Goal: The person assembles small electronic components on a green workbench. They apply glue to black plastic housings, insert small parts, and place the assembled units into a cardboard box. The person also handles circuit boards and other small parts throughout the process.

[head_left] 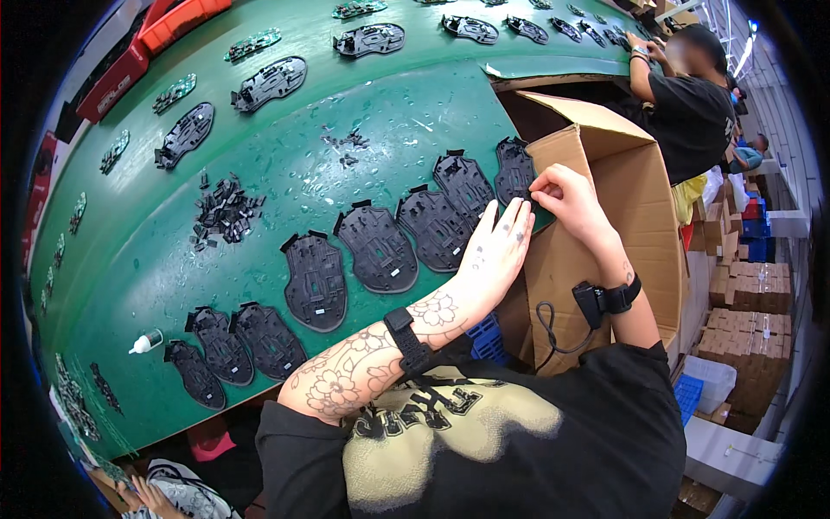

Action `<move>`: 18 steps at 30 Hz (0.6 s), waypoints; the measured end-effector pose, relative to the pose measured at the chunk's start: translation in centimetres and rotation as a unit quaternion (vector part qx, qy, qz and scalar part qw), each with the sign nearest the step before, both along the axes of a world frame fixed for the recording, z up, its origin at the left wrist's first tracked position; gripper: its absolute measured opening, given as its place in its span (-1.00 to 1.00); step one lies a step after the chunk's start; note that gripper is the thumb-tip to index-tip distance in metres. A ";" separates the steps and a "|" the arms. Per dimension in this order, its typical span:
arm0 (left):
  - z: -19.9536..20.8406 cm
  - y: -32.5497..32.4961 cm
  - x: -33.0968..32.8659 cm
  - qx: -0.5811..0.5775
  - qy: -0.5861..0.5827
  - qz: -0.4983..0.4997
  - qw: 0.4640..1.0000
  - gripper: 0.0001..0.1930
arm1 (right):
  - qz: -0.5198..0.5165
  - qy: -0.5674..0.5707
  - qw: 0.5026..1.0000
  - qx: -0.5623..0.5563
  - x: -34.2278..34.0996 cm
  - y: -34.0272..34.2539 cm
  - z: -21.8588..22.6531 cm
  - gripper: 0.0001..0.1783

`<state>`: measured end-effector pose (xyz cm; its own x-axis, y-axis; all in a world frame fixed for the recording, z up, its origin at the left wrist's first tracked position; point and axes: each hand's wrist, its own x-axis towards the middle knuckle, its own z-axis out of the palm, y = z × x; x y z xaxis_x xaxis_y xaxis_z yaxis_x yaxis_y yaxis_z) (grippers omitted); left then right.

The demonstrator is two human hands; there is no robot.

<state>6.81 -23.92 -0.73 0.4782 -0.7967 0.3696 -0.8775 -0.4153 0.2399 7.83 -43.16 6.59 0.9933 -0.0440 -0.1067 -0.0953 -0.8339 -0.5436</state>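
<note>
Several black plastic shells, shaped like computer mouse bases, lie in a row along the near edge of the green table. My left hand (500, 244) is open, fingers stretched out together, over the right end of the row, nearest to a shell (464, 183) and the last shell (515, 169). At that last shell's right edge, my right hand (566, 197) has thumb and fingers pinched; whatever they hold, if anything, is too small to make out. Other shells, such as a wide one (377, 246) and another (315, 281), lie to the left.
A pile of small black parts (226, 212) and a smaller cluster (346, 145) lie on the table (285, 169). Beyond are more shells and green circuit boards (252, 43). A white bottle (145, 341) stands left; an open cardboard box (635, 186) sits right. Another person (687, 108) works far right.
</note>
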 end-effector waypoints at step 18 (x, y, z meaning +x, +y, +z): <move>-0.5 1.3 -0.1 -0.031 0.004 0.006 0.999 -0.39 | 0.068 0.106 0.991 -0.043 3.2 -0.8 1.4 -0.88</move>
<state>6.67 -22.61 -1.23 0.4909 -0.7660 0.4151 -0.8703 -0.4101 0.2726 11.03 -43.99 7.98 0.9465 0.0719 -0.3145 -0.0821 -0.8890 -0.4505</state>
